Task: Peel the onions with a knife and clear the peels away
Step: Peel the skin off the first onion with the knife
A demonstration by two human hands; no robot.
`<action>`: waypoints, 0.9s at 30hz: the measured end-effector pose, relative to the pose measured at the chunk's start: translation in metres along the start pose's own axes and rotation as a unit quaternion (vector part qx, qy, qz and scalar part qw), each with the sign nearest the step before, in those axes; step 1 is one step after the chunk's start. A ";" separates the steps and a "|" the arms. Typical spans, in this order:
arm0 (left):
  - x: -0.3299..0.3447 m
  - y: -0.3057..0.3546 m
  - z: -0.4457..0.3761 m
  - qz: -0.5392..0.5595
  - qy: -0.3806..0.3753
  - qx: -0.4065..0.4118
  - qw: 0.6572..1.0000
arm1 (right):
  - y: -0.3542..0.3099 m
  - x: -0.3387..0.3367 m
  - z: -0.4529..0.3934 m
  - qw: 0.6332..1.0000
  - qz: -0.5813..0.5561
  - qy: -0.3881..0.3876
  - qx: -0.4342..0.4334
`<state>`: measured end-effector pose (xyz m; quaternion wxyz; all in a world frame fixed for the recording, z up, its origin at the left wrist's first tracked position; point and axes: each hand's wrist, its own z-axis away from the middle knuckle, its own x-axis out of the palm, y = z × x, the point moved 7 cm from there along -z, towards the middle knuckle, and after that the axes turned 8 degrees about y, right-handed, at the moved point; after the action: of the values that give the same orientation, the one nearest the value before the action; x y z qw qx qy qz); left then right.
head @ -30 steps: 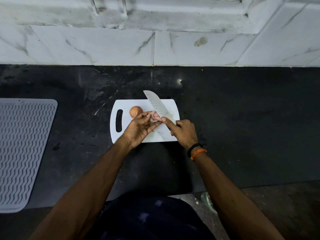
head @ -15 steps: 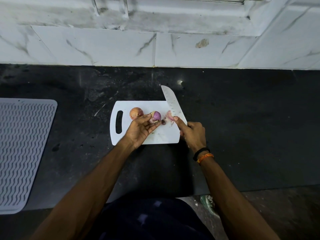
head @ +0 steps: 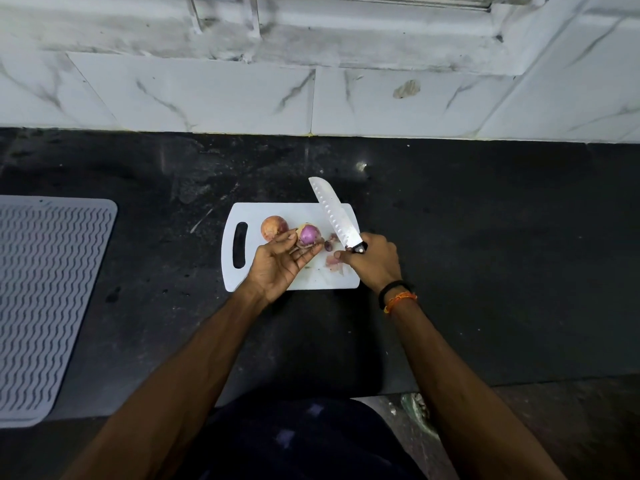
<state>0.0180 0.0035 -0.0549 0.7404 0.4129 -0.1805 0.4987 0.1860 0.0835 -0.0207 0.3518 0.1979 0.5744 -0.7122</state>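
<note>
- Left hand (head: pixel 279 261) sits palm-up over the middle of the white cutting board (head: pixel 263 211), fingers curled round a partly peeled onion (head: pixel 308 234); purple flesh shows on top, and loose skin hangs under it against the fingertips
- Right hand (head: pixel 373 261) is wrapped tight round the black handle of the knife (head: pixel 335 213); the dimpled blade points up and away to the left, its tip reaching past the board's far edge over the dark counter (head: pixel 485 237)
- Blade and held onion are near but apart; a gap of white board shows between them
- A second onion (head: pixel 273 227), brown skin still on, rests on the board just left of the held one, beside the board's handle slot; whether the two touch, cannot tell
- Peel scraps (head: pixel 334 261) lie on the board's right part, just by the right thumb; a small dark purple bit (head: pixel 327 245) sits between the two hands
- Black and orange bands (head: pixel 398 296) circle the right wrist
- A grey ribbed mat (head: pixel 45 299) lies far left on the counter, well apart from the board; white marble tiles (head: pixel 207 95) run along the back
</note>
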 end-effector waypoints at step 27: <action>0.003 0.000 0.006 -0.004 0.020 -0.022 1.000 | -0.017 -0.003 0.010 0.998 -0.062 0.014 -0.005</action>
<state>0.0202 0.0005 -0.0498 0.7550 0.3872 -0.1751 0.4994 0.1765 0.0764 -0.0047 0.3000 0.1698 0.5942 -0.7267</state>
